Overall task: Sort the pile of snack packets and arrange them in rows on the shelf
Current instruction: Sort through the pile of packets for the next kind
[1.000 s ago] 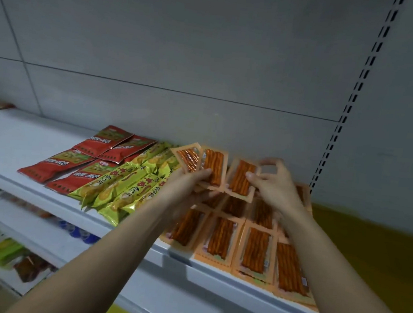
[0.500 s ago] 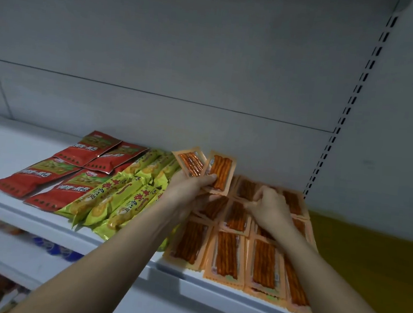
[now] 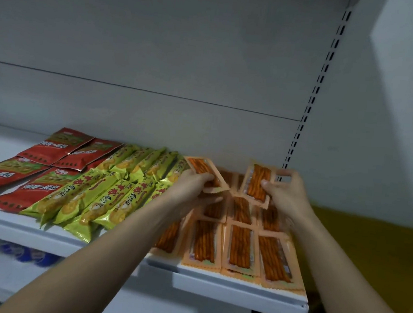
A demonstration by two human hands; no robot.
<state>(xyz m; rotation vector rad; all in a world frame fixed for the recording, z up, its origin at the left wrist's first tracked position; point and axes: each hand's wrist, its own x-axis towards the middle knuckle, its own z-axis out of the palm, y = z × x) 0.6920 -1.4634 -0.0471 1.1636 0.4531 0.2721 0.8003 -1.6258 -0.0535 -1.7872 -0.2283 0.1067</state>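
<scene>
Snack packets lie in rows on the white shelf [image 3: 238, 289]: red packets [image 3: 28, 164] at the left, green packets [image 3: 100, 196] in the middle, orange spicy-stick packets [image 3: 239, 248] at the right. My left hand [image 3: 192, 187] grips one orange packet [image 3: 200, 167] above the back of the orange rows. My right hand [image 3: 286, 196] pinches another orange packet [image 3: 258, 182], held nearly upright just above the back row. My forearms cover part of the front orange row.
The grey back panel rises behind the shelf, with a slotted upright [image 3: 309, 103] at its right end. A lower shelf [image 3: 0, 270] with blurred packets shows at bottom left. A yellow surface [image 3: 373, 248] lies to the right.
My left hand held two orange packets; now it holds one and my right hand has taken the other and lifted it to the right. The view shifted right and down.
</scene>
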